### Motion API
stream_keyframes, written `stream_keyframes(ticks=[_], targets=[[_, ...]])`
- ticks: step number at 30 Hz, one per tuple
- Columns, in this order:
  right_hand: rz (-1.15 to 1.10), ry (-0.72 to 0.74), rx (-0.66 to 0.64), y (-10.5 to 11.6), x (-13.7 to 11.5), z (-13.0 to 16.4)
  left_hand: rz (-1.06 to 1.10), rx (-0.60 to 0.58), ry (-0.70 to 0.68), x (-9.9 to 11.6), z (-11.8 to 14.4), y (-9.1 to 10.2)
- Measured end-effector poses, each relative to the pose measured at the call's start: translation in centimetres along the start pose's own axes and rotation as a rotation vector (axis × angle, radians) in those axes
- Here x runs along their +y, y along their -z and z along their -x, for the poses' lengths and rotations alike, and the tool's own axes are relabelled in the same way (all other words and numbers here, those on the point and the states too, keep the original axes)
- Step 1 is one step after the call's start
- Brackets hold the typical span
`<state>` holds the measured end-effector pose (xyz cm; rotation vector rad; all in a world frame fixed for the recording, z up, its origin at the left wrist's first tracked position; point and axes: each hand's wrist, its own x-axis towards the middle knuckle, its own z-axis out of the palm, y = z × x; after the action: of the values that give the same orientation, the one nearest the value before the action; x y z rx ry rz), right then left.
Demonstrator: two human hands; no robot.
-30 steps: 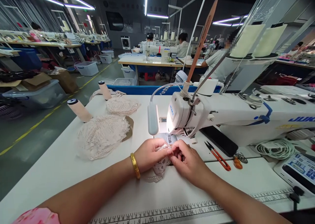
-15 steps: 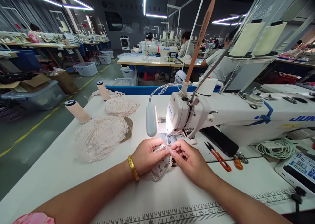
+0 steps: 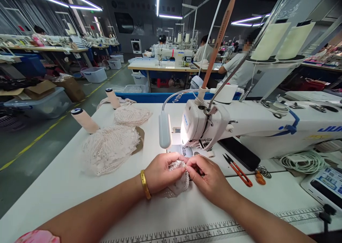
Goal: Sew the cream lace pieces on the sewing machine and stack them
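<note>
Lace piece (image 3: 178, 180) now bunched tighter, pinched between left hand (image 3: 160, 172) and right hand (image 3: 207, 177), closer below sewing machine (image 3: 240, 123)

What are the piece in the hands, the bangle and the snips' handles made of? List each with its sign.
Lace piece, pinched by left hand and right hand: looks like openwork textile lace, matte cream, with holes and a scalloped edge.
Bangle: seems metal, gold-coloured with bright glints.
Thread snips: orange handles, smooth, probably plastic or painted metal; dark blades, likely steel.
</note>
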<state>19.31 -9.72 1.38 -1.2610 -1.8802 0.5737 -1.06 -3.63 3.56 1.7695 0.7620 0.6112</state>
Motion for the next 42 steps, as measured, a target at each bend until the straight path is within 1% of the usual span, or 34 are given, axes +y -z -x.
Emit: stream_keyframes(ticks=[3,6,8,10,13,15,18,20,22,24,26,28,30,33,35,38,40,42], targets=[[0.0,-0.012,0.003,0.1,-0.1,0.0,-0.024,0.009,0.027,-0.1,0.0,0.0],[0.005,-0.028,-0.005,0.2,-0.3,0.0,-0.087,0.019,0.075,-0.2,0.0,0.0],[0.021,-0.039,-0.016,0.1,-0.3,-0.2,-0.146,0.026,0.076,-0.4,-0.2,-0.1],[0.065,-0.055,-0.021,-0.1,0.0,-0.4,-0.265,0.055,0.025,-0.6,-0.5,-0.2],[0.16,-0.073,-0.022,-0.7,0.6,-1.0,-0.541,0.125,-0.081,-1.2,-1.1,-0.6],[0.22,-0.077,-0.016,-1.0,1.1,-1.2,-0.713,0.164,-0.111,-1.5,-1.2,-0.9],[0.288,-0.087,-0.002,-1.4,1.4,-1.4,-0.853,0.252,-0.146,-1.6,-1.0,-1.4],[0.312,-0.094,0.003,-1.4,1.5,-1.4,-0.907,0.323,-0.241,-1.5,-0.7,-1.6],[0.323,-0.09,0.017,-1.4,1.5,-1.3,-0.991,0.366,-0.383,-1.4,-0.4,-1.7],[0.33,-0.079,0.024,-1.3,1.5,-1.3,-1.075,0.349,-0.521,-1.6,-0.2,-1.7],[0.334,-0.068,0.018,-1.2,1.5,-1.2,-1.098,0.289,-0.59,-1.9,-0.1,-1.8],[0.346,-0.049,-0.004,-1.2,1.7,-1.1,-1.082,0.237,-0.603,-2.2,0.0,-1.7],[0.375,-0.003,-0.028,-1.0,1.9,-1.0,-1.066,0.219,-0.585,-2.3,0.1,-1.6],[0.445,0.104,-0.069,-0.7,2.3,-0.8,-1.045,0.224,-0.57,-2.1,0.3,-1.5],[0.487,0.169,-0.089,-0.4,2.4,-0.5,-1.061,0.253,-0.571,-1.8,0.3,-1.4],[0.524,0.223,-0.097,-0.1,2.4,-0.3,-1.139,0.284,-0.658,-1.7,0.3,-1.5],[0.53,0.23,-0.1,0.1,2.3,-0.3,-1.169,0.254,-0.721,-1.8,0.3,-1.5],[0.531,0.225,-0.109,0.1,2.2,-0.3,-1.149,0.201,-0.711,-2.0,0.3,-1.4]])
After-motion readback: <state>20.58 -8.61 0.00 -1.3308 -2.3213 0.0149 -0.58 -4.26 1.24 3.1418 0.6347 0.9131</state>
